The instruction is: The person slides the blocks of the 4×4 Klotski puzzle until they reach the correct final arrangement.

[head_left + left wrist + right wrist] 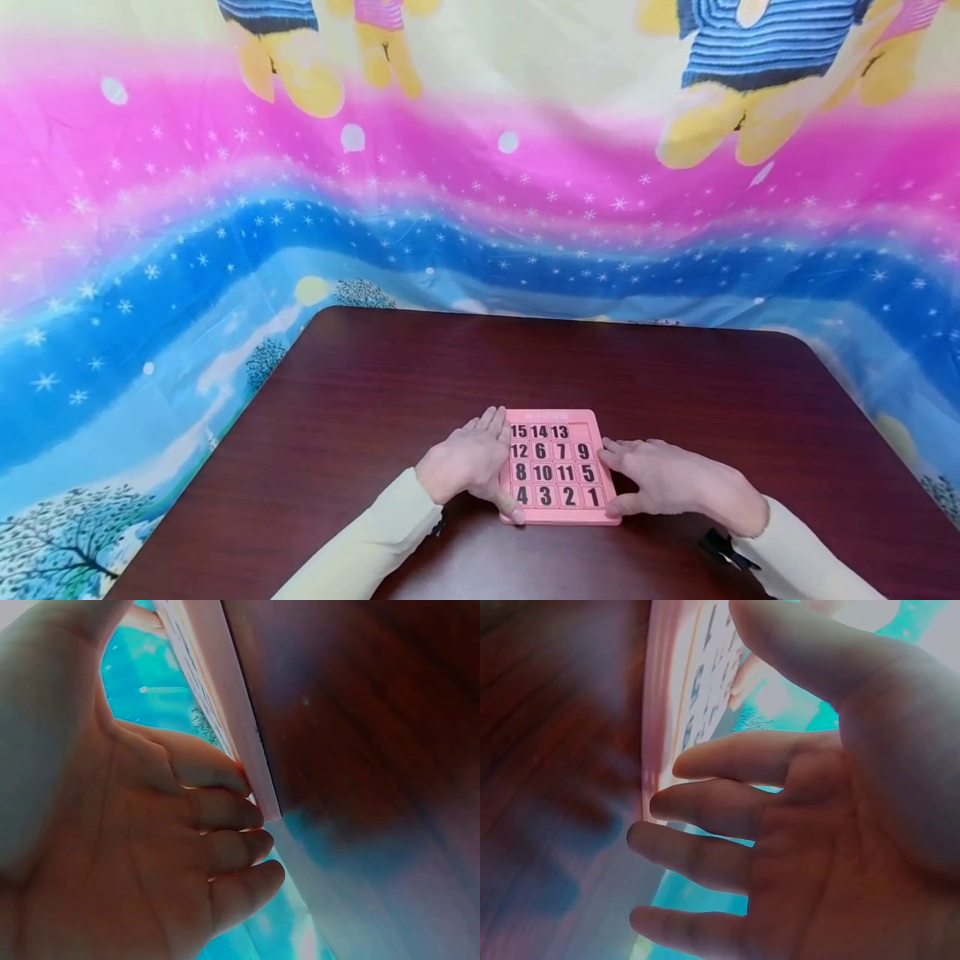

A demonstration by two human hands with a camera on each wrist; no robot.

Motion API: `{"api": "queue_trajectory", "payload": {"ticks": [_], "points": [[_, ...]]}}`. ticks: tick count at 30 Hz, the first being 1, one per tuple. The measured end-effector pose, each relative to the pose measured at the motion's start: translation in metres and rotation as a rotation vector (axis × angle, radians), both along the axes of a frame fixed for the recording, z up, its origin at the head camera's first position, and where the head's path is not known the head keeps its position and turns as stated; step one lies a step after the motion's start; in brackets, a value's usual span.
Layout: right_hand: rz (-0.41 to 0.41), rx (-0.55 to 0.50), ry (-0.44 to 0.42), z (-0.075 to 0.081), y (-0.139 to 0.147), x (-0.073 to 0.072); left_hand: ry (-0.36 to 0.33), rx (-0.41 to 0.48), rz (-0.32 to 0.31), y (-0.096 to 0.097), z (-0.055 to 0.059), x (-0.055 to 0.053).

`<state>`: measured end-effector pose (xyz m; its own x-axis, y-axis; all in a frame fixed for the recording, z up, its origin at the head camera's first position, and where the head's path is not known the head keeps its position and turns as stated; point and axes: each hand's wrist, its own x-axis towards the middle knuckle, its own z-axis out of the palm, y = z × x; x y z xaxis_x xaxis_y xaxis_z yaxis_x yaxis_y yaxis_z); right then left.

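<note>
A pink sliding number puzzle [558,518] lies flat on the table, its black-numbered tiles facing up. The top row reads 15, 14, 13, with a vacant slot at its right end. Along the left side of the frame rests my left hand [471,458], fingers extended near the upper left corner and thumb on the lower left corner. My right hand [663,477] is at the opposite side, its fingertips by the right edge and its thumb by the lower right corner. Both wrist views show the fingers spread fairly straight beside the puzzle's side wall [244,712].
The dark reddish-brown wooden table [420,358] has rounded far corners. Behind it and around its sides hangs a colourful cloth [480,192] with snowflakes, trees and cartoon figures. A black strap piece [727,550] shows at the right wrist.
</note>
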<state>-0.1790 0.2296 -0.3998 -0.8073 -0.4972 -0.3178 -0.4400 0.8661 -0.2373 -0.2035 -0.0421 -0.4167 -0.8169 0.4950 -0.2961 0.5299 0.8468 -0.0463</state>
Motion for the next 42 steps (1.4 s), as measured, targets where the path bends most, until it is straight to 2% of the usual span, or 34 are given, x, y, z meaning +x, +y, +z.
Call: {"api": "queue_trajectory", "payload": {"ticks": [7, 13, 17, 23, 33, 42], "points": [[0.062, -0.008, 0.074, 0.006, -0.005, 0.008, -0.027, -0.043, 0.02, 0.0, 0.005, 0.003], [0.133, 0.005, 0.107, 0.007, -0.023, -0.001, -0.066, -0.034, 0.039, -0.004, 0.004, -0.002], [0.154, -0.007, 0.105, 0.005, -0.03, -0.007, -0.073, -0.015, 0.033, -0.006, 0.002, -0.003], [0.163, -0.018, 0.087, -0.003, -0.036, -0.009, -0.063, -0.011, 0.024, -0.007, 0.002, 0.0], [0.172, 0.022, 0.141, -0.011, -0.041, -0.017, -0.057, -0.027, 0.032, -0.001, 0.006, 0.001], [0.144, -0.009, 0.099, -0.018, -0.039, -0.017, -0.054, -0.041, 0.029, -0.003, 0.006, 0.002]]}}
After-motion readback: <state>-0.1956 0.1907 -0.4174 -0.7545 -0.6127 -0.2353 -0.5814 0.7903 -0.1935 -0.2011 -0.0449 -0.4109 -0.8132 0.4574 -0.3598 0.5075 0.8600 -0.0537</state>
